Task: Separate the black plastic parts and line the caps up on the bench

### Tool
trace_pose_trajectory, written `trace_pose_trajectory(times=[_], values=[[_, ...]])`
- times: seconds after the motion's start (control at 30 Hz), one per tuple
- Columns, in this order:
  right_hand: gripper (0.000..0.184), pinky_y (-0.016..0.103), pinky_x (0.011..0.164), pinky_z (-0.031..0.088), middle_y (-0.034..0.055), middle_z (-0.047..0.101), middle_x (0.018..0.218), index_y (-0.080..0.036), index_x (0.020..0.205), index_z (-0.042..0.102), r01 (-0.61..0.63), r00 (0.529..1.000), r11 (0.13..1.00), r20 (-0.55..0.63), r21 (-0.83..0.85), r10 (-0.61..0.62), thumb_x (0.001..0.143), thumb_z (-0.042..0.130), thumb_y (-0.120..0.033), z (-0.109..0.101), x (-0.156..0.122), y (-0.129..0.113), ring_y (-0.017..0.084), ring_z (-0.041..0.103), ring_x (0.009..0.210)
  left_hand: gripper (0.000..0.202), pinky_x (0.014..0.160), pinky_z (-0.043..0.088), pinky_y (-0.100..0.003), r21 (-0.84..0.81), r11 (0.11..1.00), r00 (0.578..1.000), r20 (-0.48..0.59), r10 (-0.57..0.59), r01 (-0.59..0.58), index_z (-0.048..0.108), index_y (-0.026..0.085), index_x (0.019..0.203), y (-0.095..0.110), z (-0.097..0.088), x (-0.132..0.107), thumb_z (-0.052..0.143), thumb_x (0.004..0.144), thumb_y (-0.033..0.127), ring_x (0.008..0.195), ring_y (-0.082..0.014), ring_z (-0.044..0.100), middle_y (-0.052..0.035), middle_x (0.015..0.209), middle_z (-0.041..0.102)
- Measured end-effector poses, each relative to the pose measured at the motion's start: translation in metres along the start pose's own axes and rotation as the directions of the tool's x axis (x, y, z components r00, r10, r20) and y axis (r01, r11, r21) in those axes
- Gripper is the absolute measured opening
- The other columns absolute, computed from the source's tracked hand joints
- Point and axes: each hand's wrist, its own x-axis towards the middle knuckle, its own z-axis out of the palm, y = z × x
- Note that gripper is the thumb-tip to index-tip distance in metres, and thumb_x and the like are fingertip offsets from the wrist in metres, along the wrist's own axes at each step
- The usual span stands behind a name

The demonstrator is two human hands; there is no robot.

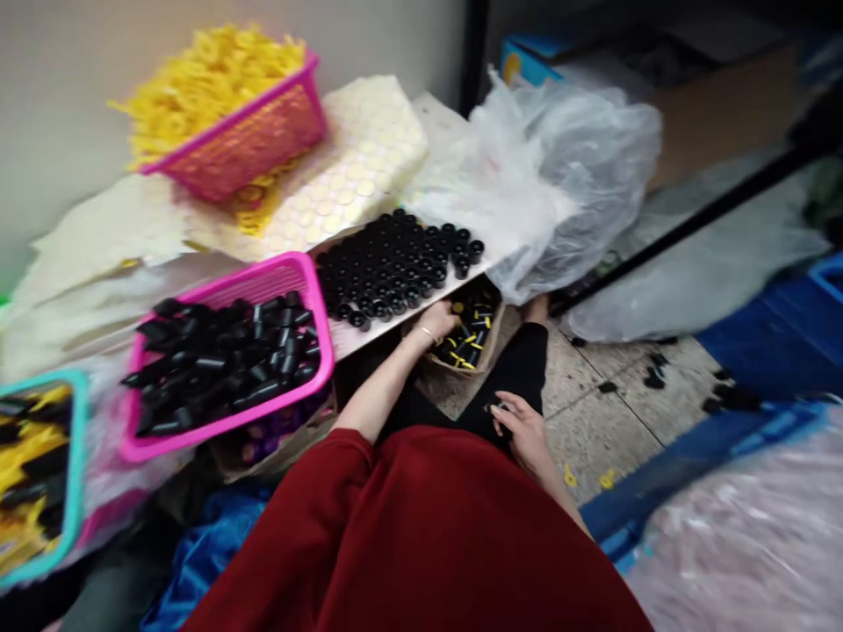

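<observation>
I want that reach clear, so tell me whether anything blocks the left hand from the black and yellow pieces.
Nothing visible: the left hand is at the open box, close by the black and yellow pieces. The white board merely hides the box's far side.

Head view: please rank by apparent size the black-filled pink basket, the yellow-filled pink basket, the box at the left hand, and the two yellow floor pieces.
1. Black-filled pink basket
2. Yellow-filled pink basket
3. Box at the left hand, partly hidden
4. Yellow floor pieces: both look alike, so unranked between themselves
</observation>
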Motion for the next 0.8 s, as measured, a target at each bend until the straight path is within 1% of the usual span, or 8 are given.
trace_pose_trajectory(times=[0.13, 0.27, 0.37, 0.5, 0.57, 0.63, 0.73, 0.8], values=[[0.040, 0.029, 0.061, 0.050, 0.0029, 0.069, 0.084, -0.020, 0.099, 0.067, 0.251, 0.964, 0.945, 0.138, -0.210, -0.226, 0.064, 0.082, -0.035, 0.024, -0.006, -0.030, 0.014, 0.059, 0.065, 0.019, 0.083, 0.050, -0.029, -0.256, 0.960, 0.985, 0.099, 0.144, -0.115, 0.074, 0.016, 0.094, -0.008, -0.002, -0.079, 0.072, 0.075, 0.017, 0.089, -0.0188, 0.064, -0.0048, 0.095, 0.070], [0.034, 0.040, 0.092, 0.051, 0.0044, 0.069, 0.100, -0.024, 0.103, 0.067, 0.614, 0.787, 0.711, 0.336, -0.343, -0.517, 0.071, 0.077, -0.030, 0.068, -0.020, -0.069, 0.021, 0.064, 0.095, 0.030, 0.075, 0.051, -0.029, -0.799, 0.599, 0.976, 0.168, 0.137, 0.054, 0.073, 0.017, 0.103, -0.022, -0.008, -0.148, 0.075, 0.075, 0.026, 0.081, -0.0162, 0.064, -0.0056, 0.094, 0.071], [0.019, 0.040, 0.090, 0.052, 0.0056, 0.066, 0.099, -0.023, 0.097, 0.067, 0.771, 0.635, 0.535, 0.475, -0.345, -0.609, 0.078, 0.068, -0.028, 0.095, -0.020, -0.083, 0.021, 0.062, 0.094, 0.035, 0.073, 0.054, -0.029, -0.940, 0.259, 0.966, 0.247, 0.073, 0.221, 0.072, 0.017, 0.105, -0.030, -0.014, -0.161, 0.079, 0.073, 0.028, 0.078, -0.0150, 0.065, -0.0051, 0.094, 0.070], [0.018, 0.039, 0.088, 0.053, 0.0077, 0.064, 0.101, -0.021, 0.098, 0.068, 0.828, 0.559, 0.431, 0.581, -0.358, -0.592, 0.082, 0.064, -0.027, 0.107, -0.021, -0.084, 0.021, 0.062, 0.097, 0.031, 0.068, 0.054, -0.023, -0.960, 0.119, 0.963, 0.261, 0.064, 0.253, 0.071, 0.015, 0.098, -0.032, -0.016, -0.153, 0.082, 0.069, 0.023, 0.070, -0.0103, 0.062, -0.0024, 0.085, 0.068], [0.024, 0.039, 0.088, 0.053, 0.0074, 0.063, 0.103, -0.021, 0.098, 0.068, 0.803, 0.590, 0.487, 0.571, -0.343, -0.571, 0.078, 0.071, -0.033, 0.107, -0.023, -0.083, 0.022, 0.061, 0.097, 0.030, 0.063, 0.052, -0.019, -0.960, 0.105, 0.961, 0.267, 0.068, 0.260, 0.071, 0.014, 0.097, -0.032, -0.015, -0.148, 0.081, 0.069, 0.019, 0.067, -0.0085, 0.061, -0.0022, 0.084, 0.067], [0.036, 0.036, 0.079, 0.054, 0.0060, 0.062, 0.100, -0.021, 0.096, 0.067, 0.703, 0.690, 0.655, 0.486, -0.276, -0.536, 0.073, 0.077, -0.047, 0.106, -0.022, -0.083, 0.018, 0.061, 0.085, 0.028, 0.063, 0.052, -0.019, -0.956, 0.088, 0.955, 0.287, 0.074, 0.280, 0.071, 0.012, 0.096, -0.033, -0.014, -0.145, 0.079, 0.069, 0.018, 0.069, -0.0102, 0.063, -0.0040, 0.085, 0.067], [0.059, 0.030, 0.057, 0.050, 0.0055, 0.062, 0.091, -0.020, 0.093, 0.063, 0.354, 0.876, 0.933, 0.371, -0.058, -0.309, 0.078, 0.053, -0.076, 0.103, -0.017, -0.084, 0.012, 0.055, 0.063, 0.024, 0.066, 0.055, -0.024, -0.948, 0.058, 0.946, 0.316, 0.079, 0.312, 0.071, 0.010, 0.092, -0.037, -0.014, -0.143, 0.077, 0.071, 0.021, 0.073, -0.0145, 0.065, -0.0076, 0.087, 0.069], [0.070, 0.028, 0.053, 0.049, 0.0070, 0.063, 0.092, -0.020, 0.093, 0.061, 0.122, 0.917, 0.991, 0.376, 0.054, -0.133, 0.082, 0.034, -0.083, 0.101, -0.013, -0.086, 0.012, 0.056, 0.063, 0.022, 0.066, 0.055, -0.024, -0.947, 0.054, 0.945, 0.319, 0.075, 0.316, 0.070, 0.010, 0.092, -0.041, -0.016, -0.144, 0.074, 0.073, 0.022, 0.073, -0.0144, 0.065, -0.0094, 0.091, 0.069]])
